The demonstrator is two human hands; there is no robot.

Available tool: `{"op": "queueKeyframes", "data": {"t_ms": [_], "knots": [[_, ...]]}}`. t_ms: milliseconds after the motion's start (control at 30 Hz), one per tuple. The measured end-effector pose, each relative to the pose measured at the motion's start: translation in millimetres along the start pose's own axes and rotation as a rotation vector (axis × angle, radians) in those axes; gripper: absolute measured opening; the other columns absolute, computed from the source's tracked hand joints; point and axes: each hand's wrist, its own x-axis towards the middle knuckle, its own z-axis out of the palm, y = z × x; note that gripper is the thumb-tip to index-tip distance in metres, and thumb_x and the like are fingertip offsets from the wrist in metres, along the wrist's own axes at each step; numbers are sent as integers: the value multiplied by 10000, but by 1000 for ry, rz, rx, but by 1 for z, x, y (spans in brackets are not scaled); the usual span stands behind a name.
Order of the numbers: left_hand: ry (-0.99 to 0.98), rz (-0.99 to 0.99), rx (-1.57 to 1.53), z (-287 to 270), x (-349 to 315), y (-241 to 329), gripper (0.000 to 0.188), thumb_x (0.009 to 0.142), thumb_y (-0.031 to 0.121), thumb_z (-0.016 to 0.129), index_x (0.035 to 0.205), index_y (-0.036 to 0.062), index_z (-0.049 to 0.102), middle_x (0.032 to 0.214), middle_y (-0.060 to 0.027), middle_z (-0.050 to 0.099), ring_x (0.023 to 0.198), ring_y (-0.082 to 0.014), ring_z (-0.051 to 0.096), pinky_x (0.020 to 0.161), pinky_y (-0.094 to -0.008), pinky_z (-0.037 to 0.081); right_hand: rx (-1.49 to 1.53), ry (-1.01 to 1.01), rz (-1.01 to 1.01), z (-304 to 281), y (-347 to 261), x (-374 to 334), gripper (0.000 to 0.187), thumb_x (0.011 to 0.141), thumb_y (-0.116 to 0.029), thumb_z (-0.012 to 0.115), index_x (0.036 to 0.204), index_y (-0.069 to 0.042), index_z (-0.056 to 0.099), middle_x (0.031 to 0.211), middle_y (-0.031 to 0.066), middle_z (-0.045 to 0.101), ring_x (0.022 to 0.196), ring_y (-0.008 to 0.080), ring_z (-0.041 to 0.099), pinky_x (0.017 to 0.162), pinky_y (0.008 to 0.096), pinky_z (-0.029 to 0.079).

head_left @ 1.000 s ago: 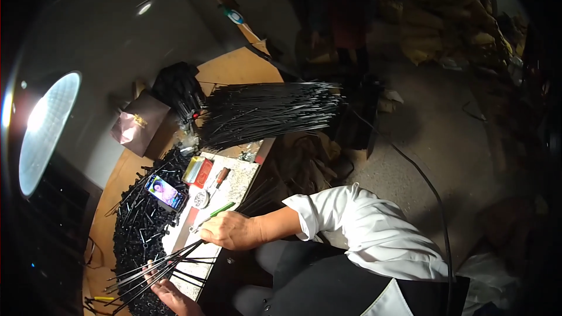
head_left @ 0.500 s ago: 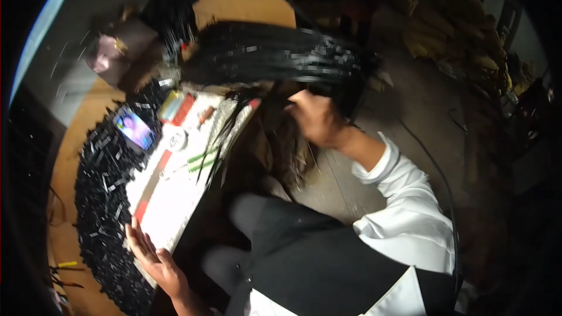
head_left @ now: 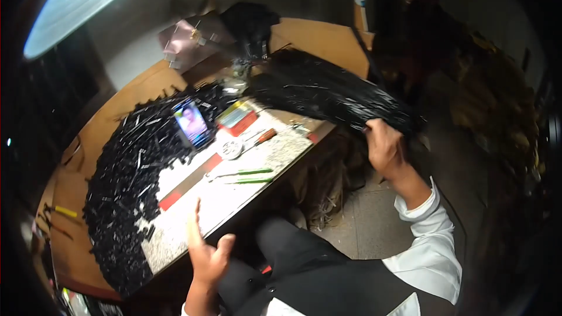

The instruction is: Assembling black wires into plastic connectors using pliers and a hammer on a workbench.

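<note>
My left hand (head_left: 208, 257) is open above the near edge of a white speckled board (head_left: 275, 155), thumb and fingers apart, with nothing in it. My right hand (head_left: 386, 151) has its fingers curled closed at the near right end of a long bundle of black strips (head_left: 328, 88). What it grips, if anything, is hidden. On the board lie green-handled pliers (head_left: 252, 179), a tool with an orange-brown handle (head_left: 266, 136), a round white disc-like thing (head_left: 230, 148) and a red and yellow box (head_left: 239, 120).
A heap of short black pieces (head_left: 132, 181) surrounds a lit phone (head_left: 191, 124) on the wooden table (head_left: 73, 184). A yellow-handled tool (head_left: 63, 211) lies at far left. A person (head_left: 426, 35) is dimly visible behind, near yellowish sacks (head_left: 497, 105).
The view has swung, shifting the table rightward in the picture. Thin black strips that lay across the board's right edge are gone from there. My left hand has come off the board's edge.
</note>
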Motion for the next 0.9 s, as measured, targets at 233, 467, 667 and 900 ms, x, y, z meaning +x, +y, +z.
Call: {"op": "queueKeyframes", "data": {"t_ms": [233, 467, 667, 900], "knots": [[76, 93, 327, 16, 37, 3, 1135, 590, 473, 815, 1341, -149, 233, 1389, -327, 270, 1322, -428, 247, 1090, -447, 216, 134, -142, -337, 60, -105, 35, 136, 743, 6, 569, 869, -4, 518, 706, 120, 502, 620, 278, 538, 538, 351, 422], [427, 29, 59, 13, 54, -18, 975, 642, 318, 825, 1313, -116, 267, 1266, -280, 408, 1202, -412, 395, 1023, -433, 304, 308, -178, -425, 93, -174, 43, 181, 765, 26, 557, 942, 19, 518, 724, 138, 505, 637, 299, 544, 569, 370, 445], [653, 95, -107, -5, 72, -33, 330, 743, -48, 658, 1052, -17, 547, 856, -110, 650, 764, -203, 654, 701, -289, 508, 585, -317, -396, 110, -198, 43, 244, 785, 5, 568, 1022, 42, 521, 798, 151, 540, 700, 304, 563, 612, 370, 468], [760, 182, -426, -62, 101, -67, 271, 824, -102, 532, 1086, -36, 529, 929, -71, 625, 841, -113, 591, 772, -233, 489, 929, -711, -353, 110, -201, 56, 411, 849, -26, 566, 1233, 41, 435, 1090, 237, 538, 1007, 380, 546, 860, 389, 452]]}}
